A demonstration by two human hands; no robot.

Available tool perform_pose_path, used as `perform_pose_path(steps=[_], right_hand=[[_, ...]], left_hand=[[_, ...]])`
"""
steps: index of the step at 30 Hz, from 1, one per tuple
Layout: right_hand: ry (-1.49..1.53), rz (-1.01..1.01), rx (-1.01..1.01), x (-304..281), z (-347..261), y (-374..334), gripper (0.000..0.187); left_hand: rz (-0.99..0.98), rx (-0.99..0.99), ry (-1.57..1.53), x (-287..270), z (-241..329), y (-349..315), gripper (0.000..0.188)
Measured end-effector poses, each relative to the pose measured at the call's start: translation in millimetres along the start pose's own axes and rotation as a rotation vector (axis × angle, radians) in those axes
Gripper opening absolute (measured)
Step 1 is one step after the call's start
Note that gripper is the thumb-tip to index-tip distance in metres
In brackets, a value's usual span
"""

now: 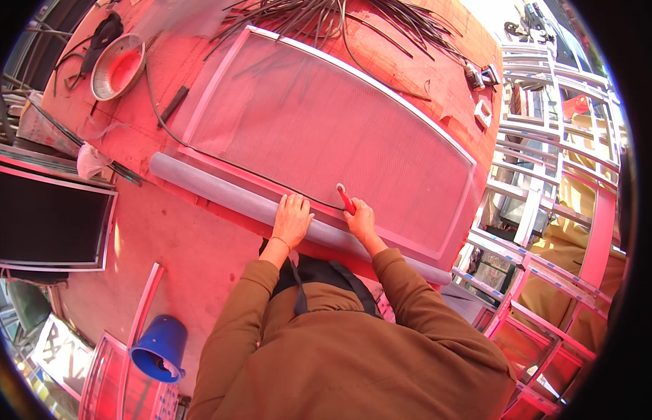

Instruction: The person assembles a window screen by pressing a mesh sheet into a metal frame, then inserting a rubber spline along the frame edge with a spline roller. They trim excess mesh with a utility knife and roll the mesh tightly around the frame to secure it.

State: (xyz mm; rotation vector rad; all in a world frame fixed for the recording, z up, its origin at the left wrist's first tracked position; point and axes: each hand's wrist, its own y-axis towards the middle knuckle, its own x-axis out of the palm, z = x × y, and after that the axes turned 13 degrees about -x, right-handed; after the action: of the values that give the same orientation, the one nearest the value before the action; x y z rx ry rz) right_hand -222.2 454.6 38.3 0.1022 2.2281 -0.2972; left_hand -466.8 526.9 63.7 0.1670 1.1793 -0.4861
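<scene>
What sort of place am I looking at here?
Probably a workshop dealing in window or door screens: a framed mesh panel lies on the worktable, the right hand holds a red-handled tool near its edge, and frames crowd the right side.

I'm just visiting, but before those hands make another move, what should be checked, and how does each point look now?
1. Roller tool in a firm grip: ok; the right hand holds the red-handled roller tool.
2. Wheel on the black cord: not ok; the wheel appears to point away from it, toward the mesh.
3. Cord along the near side of the screen frame: ok; how deep it sits, I cannot tell.
4. Left hand pinching the cord: cannot tell; its fingers are close by.
5. Mesh spread across the frame: ok.
6. Mesh roll along the near side: ok.
</scene>
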Motion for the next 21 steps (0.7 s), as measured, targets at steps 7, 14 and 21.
perform_pose_path(steps=[7,14,21], right_hand=[[-0.015,0.023,-0.046,3.8,7.9,-6.0,0.022],[0.003,0.01,-0.085,2.1,11.3,-5.3,0.021],[-0.039,-0.097,-0.109,-4.7,10.5,-4.9,0.025]], left_hand=[[-0.031,0.008,0.0,14.3,6.2,-9.0,0.053],[0.077,-0.07,-0.027,7.8,16.4,-11.7,0.058],[0.018,-0.092,0.012,12.6,17.8,-8.1,0.059]])
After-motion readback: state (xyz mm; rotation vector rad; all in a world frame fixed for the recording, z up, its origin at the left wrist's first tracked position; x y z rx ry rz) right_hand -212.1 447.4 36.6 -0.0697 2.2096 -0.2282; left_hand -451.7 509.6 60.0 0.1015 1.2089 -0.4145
